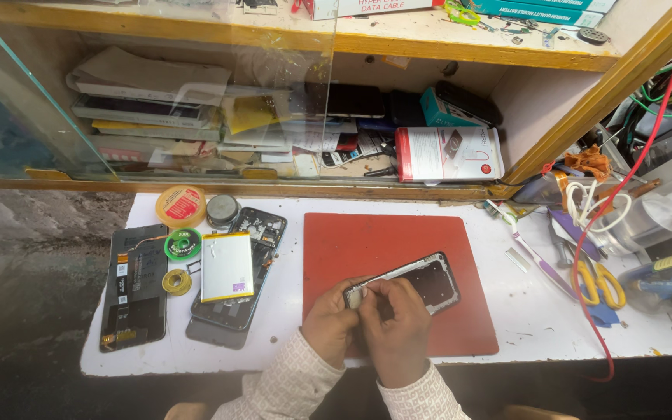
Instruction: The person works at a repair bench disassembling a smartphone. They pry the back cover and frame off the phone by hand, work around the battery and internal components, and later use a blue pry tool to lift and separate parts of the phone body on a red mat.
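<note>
Phone frame (421, 280) lies on the red mat (367, 241), both hands, left (330, 323) and right (398, 327), pinching its near end in a tight grip.

Yellow scissors (602, 283), silver battery (227, 267), tape roll (181, 206).

You are working in even, fairly bright light that falls from above; the white worktop (289, 327) and the red mat (351, 249) are evenly lit, with no hard glare. Your hands cast only a soft, short shadow on the mat's near edge. The glass pane (196, 101) in front of the shelf carries pale reflections and a milky haze, which dulls the stacked things behind it. Off the worktop's left edge the ground sinks into dim, muddy dark, and the near edge falls to black below. The wide lens bends straight lines: the shelf rails bow and the worktop's corners stretch outward. Focus is sharp at the centre, softer toward the far right corner.
</note>
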